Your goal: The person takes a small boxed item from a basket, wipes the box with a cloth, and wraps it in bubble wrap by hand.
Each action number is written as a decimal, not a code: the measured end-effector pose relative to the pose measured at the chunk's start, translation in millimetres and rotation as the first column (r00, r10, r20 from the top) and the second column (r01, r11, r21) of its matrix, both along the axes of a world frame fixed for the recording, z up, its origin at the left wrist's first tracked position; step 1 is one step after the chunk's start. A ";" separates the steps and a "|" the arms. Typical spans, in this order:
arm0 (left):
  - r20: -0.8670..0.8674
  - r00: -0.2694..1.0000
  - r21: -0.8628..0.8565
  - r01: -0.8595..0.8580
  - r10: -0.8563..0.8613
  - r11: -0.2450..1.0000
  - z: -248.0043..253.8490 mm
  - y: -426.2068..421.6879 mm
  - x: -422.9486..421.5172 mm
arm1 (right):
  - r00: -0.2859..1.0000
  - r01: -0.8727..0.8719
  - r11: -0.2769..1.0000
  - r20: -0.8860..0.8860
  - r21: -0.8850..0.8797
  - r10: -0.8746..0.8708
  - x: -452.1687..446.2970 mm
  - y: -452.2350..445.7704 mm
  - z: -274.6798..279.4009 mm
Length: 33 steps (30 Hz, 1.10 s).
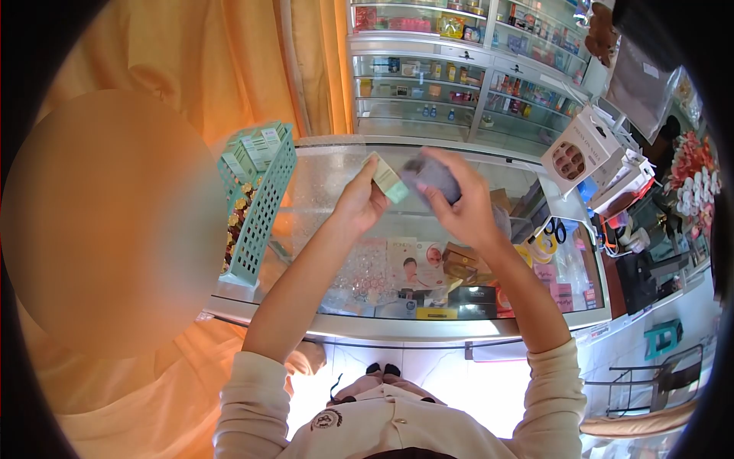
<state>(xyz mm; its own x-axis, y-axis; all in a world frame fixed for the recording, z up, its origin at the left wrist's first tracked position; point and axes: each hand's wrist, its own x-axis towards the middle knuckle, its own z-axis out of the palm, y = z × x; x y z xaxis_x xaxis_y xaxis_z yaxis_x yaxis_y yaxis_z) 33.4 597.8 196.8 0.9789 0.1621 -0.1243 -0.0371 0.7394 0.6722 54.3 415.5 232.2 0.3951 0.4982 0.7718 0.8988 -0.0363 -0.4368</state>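
Note:
My left hand is closed around a small cream and pale-green box, held tilted above the glass counter. Just to its right, my right hand grips a bunched grey cloth, which looks slightly blurred. The cloth is close beside the box; whether they touch I cannot tell. Left of my hands, a mint-green plastic basket stands on the counter. Several similar green and white boxes are in its far end, and gold-wrapped pieces lie nearer me.
Beneath my arms is the glass-topped display counter, with packaged goods inside. Scissors and yellow tape sit at the right. A press-on nails box stands beyond them. Stocked shelves are behind, and an orange curtain hangs left.

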 end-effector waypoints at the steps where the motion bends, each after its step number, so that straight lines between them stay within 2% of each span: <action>1: -0.001 1.000 0.000 0.002 -0.002 1.000 -2.2 2.2 2.8 | 0.992 0.096 0.993 0.082 0.067 -0.101 -2.4 0.7 2.5; 2: -0.020 1.000 -0.012 -0.014 0.014 1.000 -6.3 5.0 6.1 | 0.967 0.182 0.973 0.156 0.140 -0.204 -4.1 2.3 3.8; 3: -0.039 0.999 -0.023 -0.032 0.031 0.999 -5.9 6.8 5.7 | 0.967 0.181 0.974 0.157 0.139 -0.202 -7.4 4.1 2.7; 4: -0.038 0.999 -0.024 -0.035 0.034 0.999 -6.1 9.6 3.1 | 0.948 0.144 0.989 0.285 0.023 -0.144 -12.8 5.7 0.3; 5: 0.005 0.992 -0.026 0.128 -0.128 0.991 -6.9 12.4 -0.4 | 0.913 0.120 0.988 0.401 -0.098 -0.072 -17.2 7.6 -2.1; 6: 0.047 0.957 -0.018 0.288 -0.287 0.957 -6.0 13.3 -2.6 | 0.859 0.215 0.952 0.506 -0.218 -0.078 -17.2 12.0 -8.8; 7: 0.044 0.956 -0.014 0.290 -0.289 0.957 -9.0 15.3 0.7 | 0.860 0.216 0.952 0.505 -0.215 -0.081 -14.3 11.9 -8.9; 9: -0.047 0.991 -0.005 0.125 -0.125 0.992 -19.2 18.5 8.9 | 0.862 0.238 0.964 0.484 -0.120 -0.153 -3.9 8.5 -6.6; 10: -0.045 0.991 -0.009 0.123 -0.123 0.992 -7.8 12.5 3.7 | 0.861 0.237 0.964 0.486 -0.123 -0.150 1.0 5.2 -5.0; 12: -0.113 0.994 -0.150 -0.015 -0.002 0.989 12.4 -0.8 -5.4 | 0.905 0.255 0.966 0.344 0.033 -0.251 6.2 0.1 -1.1; 13: -0.107 0.994 -0.150 -0.012 -0.004 0.989 12.2 -4.1 -4.7 | 0.902 0.257 0.966 0.349 0.035 -0.253 2.8 0.5 0.4; 15: -0.052 0.999 0.001 -0.007 0.007 1.000 7.8 -8.3 -4.7 | 0.919 0.169 0.985 0.355 0.040 -0.172 -9.5 5.1 1.8; 16: -0.056 0.998 0.000 -0.010 0.010 1.000 4.0 -7.3 -6.5 | 0.920 0.166 0.985 0.352 0.039 -0.169 -10.9 8.6 0.7; 18: 0.054 0.993 0.155 0.096 -0.105 0.983 -4.8 -2.2 -10.4 | 0.929 0.150 0.983 0.355 -0.103 -0.104 -14.3 12.5 -3.4; 19: 0.048 0.993 0.158 0.103 -0.112 0.982 -7.7 1.0 -6.2 | 0.930 0.156 0.983 0.350 -0.101 -0.112 -12.5 10.6 -3.7; 21: -0.130 0.982 0.359 -0.080 0.134 0.930 -2.9 5.1 3.4 | 0.951 0.182 0.982 0.264 -0.058 -0.161 -5.3 6.0 -0.5; 23: -0.080 0.991 0.352 -0.076 0.111 0.933 2.2 0.7 -1.9 | 0.957 0.171 0.985 0.240 -0.007 -0.164 -5.0 5.4 1.2; 25: 0.047 0.991 0.257 -0.135 0.127 0.957 7.0 -12.4 -5.1 | 0.962 0.162 0.986 0.216 0.039 -0.166 -8.4 4.8 2.5; 27: 0.045 0.997 0.305 -0.075 0.065 0.949 1.3 -18.0 -10.2 | 0.952 0.067 0.989 0.305 -0.131 -0.024 -17.1 7.9 2.0; 29: 0.036 0.999 0.353 -0.009 -0.004 0.936 -2.2 -21.2 -11.6 | 0.939 0.101 0.989 0.340 -0.110 -0.058 -9.7 7.5 0.1; 31: -0.003 0.982 0.484 0.165 -0.187 0.859 3.5 -25.7 -15.8 | 0.944 0.252 0.967 0.211 0.035 -0.254 1.0 3.6 4.3; 32: 0.026 0.983 0.408 0.157 -0.184 0.899 5.8 -30.9 -18.3 | 0.947 0.275 0.961 0.163 0.033 -0.276 2.3 -0.8 7.6; 33: 0.027 0.983 0.407 0.156 -0.183 0.900 4.2 -30.4 -17.4 | 0.947 0.274 0.961 0.163 0.031 -0.275 0.8 -0.3 7.4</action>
<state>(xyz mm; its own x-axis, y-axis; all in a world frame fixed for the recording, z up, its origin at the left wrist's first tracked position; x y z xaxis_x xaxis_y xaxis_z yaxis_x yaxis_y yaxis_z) 16.1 567.4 201.0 0.9996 0.0164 -0.0213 0.0128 0.4061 0.9138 55.1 415.2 239.6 0.3828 0.3819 0.8412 0.9141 -0.2885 -0.2850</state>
